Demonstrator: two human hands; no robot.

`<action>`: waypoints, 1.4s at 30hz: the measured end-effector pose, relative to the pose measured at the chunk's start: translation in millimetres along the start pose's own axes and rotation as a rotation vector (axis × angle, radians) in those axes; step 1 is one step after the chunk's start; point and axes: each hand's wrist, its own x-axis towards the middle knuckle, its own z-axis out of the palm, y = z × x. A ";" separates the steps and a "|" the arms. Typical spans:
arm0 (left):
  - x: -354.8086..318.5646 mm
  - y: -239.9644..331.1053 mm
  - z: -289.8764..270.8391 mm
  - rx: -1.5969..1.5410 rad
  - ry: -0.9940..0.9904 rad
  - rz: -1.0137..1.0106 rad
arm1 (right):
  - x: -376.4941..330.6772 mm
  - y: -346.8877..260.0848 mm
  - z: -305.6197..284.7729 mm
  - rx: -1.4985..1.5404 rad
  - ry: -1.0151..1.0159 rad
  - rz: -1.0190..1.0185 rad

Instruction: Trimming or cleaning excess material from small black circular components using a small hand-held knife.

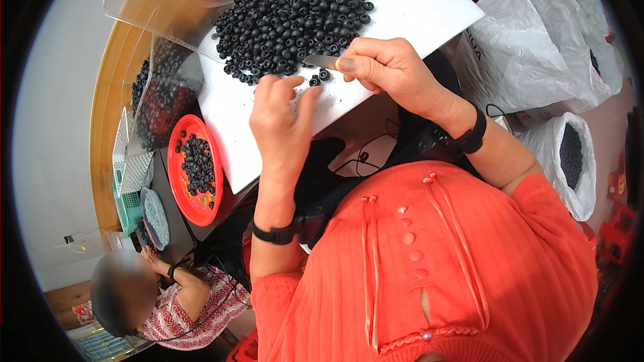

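A large heap of small, round black pieces with holes [295, 13] lies on a white board [416, 0]. My right hand [389, 70] is closed around a small knife, and its short silver blade [320, 61] points left over the heap's near edge. My left hand [282, 121] is at the near side of the board, fingers curled but apart, with nothing visible between them. Beside its thumb lie a couple of loose black pieces [315, 80], apart from the heap. Dark crumbs dot the board around them.
A red plate [176, 174] of black pieces stands left of the board, near clear plastic bins [178, 70]. White plastic bags [520, 47] and an open white sack [585, 137] of dark pieces sit at right. Another person [194, 302] works at lower left.
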 end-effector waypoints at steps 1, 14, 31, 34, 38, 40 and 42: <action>3.0 0.1 6.3 0.060 -0.036 0.001 | -0.2 -0.5 1.0 0.003 -0.002 0.000; -17.4 -9.4 -32.4 0.049 -0.016 -0.125 | 0.0 1.2 -0.8 -0.025 0.008 -0.046; -18.6 -22.6 -12.6 0.401 -0.007 0.069 | -1.9 5.5 3.4 -0.179 0.026 -0.064; -18.2 -28.1 -9.4 0.381 -0.009 0.106 | -1.8 7.0 4.7 -0.129 0.017 -0.103; -18.1 -24.0 -9.0 0.399 -0.004 0.092 | -2.3 6.5 5.1 -0.165 0.012 -0.115; -18.0 -23.1 -8.4 0.450 -0.013 0.087 | -3.3 6.0 4.7 -0.187 0.011 -0.126; -14.8 -27.4 -8.3 0.486 0.012 0.105 | -2.7 3.5 3.4 -0.220 0.002 -0.058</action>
